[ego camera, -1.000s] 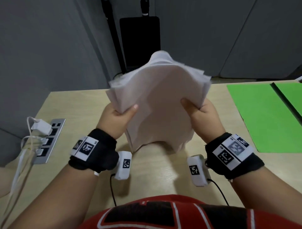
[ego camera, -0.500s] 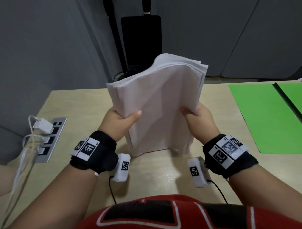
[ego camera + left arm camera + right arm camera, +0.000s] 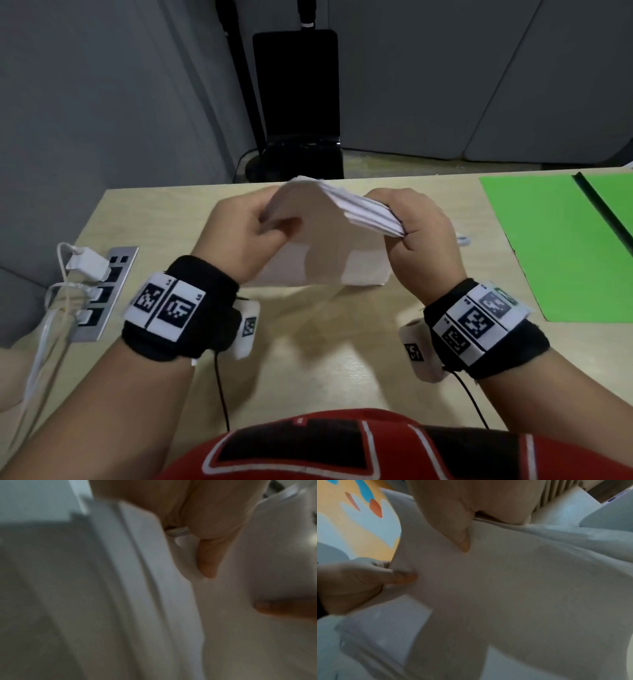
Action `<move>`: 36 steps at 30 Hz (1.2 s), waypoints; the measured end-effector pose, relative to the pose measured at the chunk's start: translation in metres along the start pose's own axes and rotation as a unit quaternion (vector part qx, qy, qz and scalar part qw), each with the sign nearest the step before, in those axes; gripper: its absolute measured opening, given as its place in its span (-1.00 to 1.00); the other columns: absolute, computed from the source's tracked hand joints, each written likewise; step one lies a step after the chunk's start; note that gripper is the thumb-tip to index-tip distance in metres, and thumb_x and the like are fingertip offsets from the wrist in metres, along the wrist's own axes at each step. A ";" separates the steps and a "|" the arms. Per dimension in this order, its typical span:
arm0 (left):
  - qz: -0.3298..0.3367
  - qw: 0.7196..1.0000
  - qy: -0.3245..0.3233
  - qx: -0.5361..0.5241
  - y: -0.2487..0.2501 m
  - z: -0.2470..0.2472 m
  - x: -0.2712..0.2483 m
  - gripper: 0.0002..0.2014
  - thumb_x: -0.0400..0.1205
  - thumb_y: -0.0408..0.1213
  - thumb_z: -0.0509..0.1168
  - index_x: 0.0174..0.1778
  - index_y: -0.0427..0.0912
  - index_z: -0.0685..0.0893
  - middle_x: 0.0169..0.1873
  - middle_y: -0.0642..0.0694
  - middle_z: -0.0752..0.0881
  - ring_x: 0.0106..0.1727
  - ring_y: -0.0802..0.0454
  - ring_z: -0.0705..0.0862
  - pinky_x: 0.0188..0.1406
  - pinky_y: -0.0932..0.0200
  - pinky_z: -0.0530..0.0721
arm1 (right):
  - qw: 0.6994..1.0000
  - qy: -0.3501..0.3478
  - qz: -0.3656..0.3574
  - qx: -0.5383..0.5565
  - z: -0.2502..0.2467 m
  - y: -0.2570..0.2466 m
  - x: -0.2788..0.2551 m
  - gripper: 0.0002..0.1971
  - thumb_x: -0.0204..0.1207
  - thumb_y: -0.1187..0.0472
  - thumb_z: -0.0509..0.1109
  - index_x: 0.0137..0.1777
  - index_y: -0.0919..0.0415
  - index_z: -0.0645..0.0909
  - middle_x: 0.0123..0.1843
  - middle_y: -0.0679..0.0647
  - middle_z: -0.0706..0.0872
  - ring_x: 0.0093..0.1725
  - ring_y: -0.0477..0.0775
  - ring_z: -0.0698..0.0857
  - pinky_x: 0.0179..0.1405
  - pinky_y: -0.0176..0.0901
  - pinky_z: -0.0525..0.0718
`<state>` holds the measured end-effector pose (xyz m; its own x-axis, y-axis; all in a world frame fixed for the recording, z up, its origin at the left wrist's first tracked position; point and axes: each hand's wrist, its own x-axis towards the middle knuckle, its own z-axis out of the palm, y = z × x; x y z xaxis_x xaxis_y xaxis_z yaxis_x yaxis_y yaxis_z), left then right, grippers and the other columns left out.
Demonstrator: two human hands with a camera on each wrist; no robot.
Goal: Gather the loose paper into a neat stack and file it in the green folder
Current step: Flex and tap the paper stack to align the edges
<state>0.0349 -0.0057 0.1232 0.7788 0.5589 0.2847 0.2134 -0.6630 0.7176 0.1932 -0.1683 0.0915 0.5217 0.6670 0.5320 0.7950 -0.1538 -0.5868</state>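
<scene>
Gripping the paper stack [image 3: 329, 246] at centre frame, the left hand [image 3: 239, 240] and right hand [image 3: 421, 236] are each pinching a side, its lower edge meeting the desk [image 3: 325, 359]. Sheets are bowing (light, limp, likely to fan or slip), so holding low on both sides looks safest. The green folder [image 3: 555, 240] is lying open at right.

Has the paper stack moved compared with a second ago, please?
Yes. The paper stack, gripped by the left hand and right hand, has dropped: its top no longer overlaps the black stand.
</scene>
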 end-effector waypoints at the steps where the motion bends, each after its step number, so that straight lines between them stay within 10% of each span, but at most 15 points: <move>1: -0.020 0.999 0.002 -0.025 -0.001 0.005 -0.001 -0.71 0.52 -0.29 0.40 -0.23 0.33 0.70 -0.27 0.25 0.75 -0.20 0.40 0.66 -0.19 0.43 0.55 | 1.000 0.010 0.008 0.001 0.001 0.000 0.000 -0.60 0.40 0.46 0.28 0.05 -0.06 0.62 -0.13 -0.11 0.68 -0.07 0.10 0.62 -0.08 0.15 0.61; 4: -0.082 0.993 0.022 -0.087 -0.010 0.009 -0.004 -0.74 0.58 -0.27 0.34 -0.28 0.26 0.68 -0.38 0.32 0.77 -0.25 0.39 0.69 -0.24 0.44 0.62 | 0.994 0.049 0.089 -0.036 0.003 0.009 -0.001 -0.63 0.45 0.18 0.44 0.25 -0.08 0.53 0.10 -0.15 0.60 0.19 0.08 0.59 0.25 0.20 0.53; 7: -0.129 0.978 0.048 -0.159 -0.030 0.003 -0.005 -0.80 0.59 -0.29 0.34 -0.20 0.17 0.69 -0.40 0.44 0.75 -0.28 0.48 0.68 -0.27 0.55 0.58 | 0.973 0.072 0.204 -0.078 0.001 0.029 -0.008 -0.20 0.32 -0.03 0.57 0.52 0.11 0.30 0.46 0.09 0.43 0.48 0.15 0.38 0.52 0.13 0.31; 13: -0.161 0.963 0.043 -0.212 -0.060 -0.011 -0.018 -0.82 0.58 -0.39 0.33 -0.10 0.03 0.68 -0.37 0.38 0.78 -0.28 0.42 0.73 -0.28 0.52 0.63 | 0.929 0.138 0.340 0.053 0.003 0.053 -0.017 0.14 0.21 -0.12 0.65 0.64 0.16 0.02 0.64 0.16 0.11 0.64 0.07 0.13 0.61 -0.13 0.12; 16: -0.190 0.951 0.043 -0.241 -0.071 -0.014 -0.024 -0.85 0.56 -0.39 0.36 -0.07 -0.03 0.70 -0.32 0.24 0.82 -0.25 0.27 0.77 -0.23 0.38 0.72 | 0.890 0.125 0.392 0.195 0.009 0.061 -0.021 0.15 0.20 -0.09 0.66 0.64 0.14 -0.01 0.49 -0.01 0.42 0.50 0.00 0.45 0.49 -0.19 0.38; 23: -0.228 0.934 0.078 -0.265 -0.089 -0.013 -0.033 -0.94 0.49 -0.26 0.43 -0.17 -0.01 0.74 -0.31 0.14 0.83 -0.23 0.18 0.78 -0.05 0.09 0.69 | 0.870 0.053 0.404 0.278 0.015 0.072 -0.027 -0.38 0.11 0.13 0.67 0.20 0.24 0.60 0.07 0.11 0.82 0.02 0.10 0.82 0.13 0.19 0.76; 27: -0.228 0.945 0.093 -0.216 -0.093 -0.007 -0.031 -0.91 0.45 -0.10 0.46 -0.18 0.05 0.75 -0.22 0.10 0.79 -0.11 0.08 0.74 0.11 -0.02 0.65 | 0.882 0.121 0.363 0.274 0.012 0.064 -0.023 -0.67 0.29 0.31 0.61 -0.01 0.08 0.62 -0.09 -0.04 0.80 -0.16 -0.09 0.79 -0.06 -0.07 0.75; 36: -0.164 0.949 0.137 -0.230 -0.078 0.004 -0.017 -0.85 0.55 -0.31 0.40 -0.07 0.06 0.70 -0.24 0.34 0.80 -0.08 0.32 0.75 -0.09 0.38 0.65 | 0.888 0.243 0.243 0.305 0.007 0.035 -0.015 -0.75 0.53 0.36 0.42 0.11 0.04 0.55 -0.03 -0.13 0.74 -0.09 -0.29 0.73 -0.09 -0.39 0.67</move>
<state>0.0073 0.0343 0.0602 0.5187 0.8483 0.1064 0.0886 -0.1771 0.9802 0.2104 -0.1787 0.0586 0.9471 0.2140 0.2391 0.2011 0.1848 -0.9620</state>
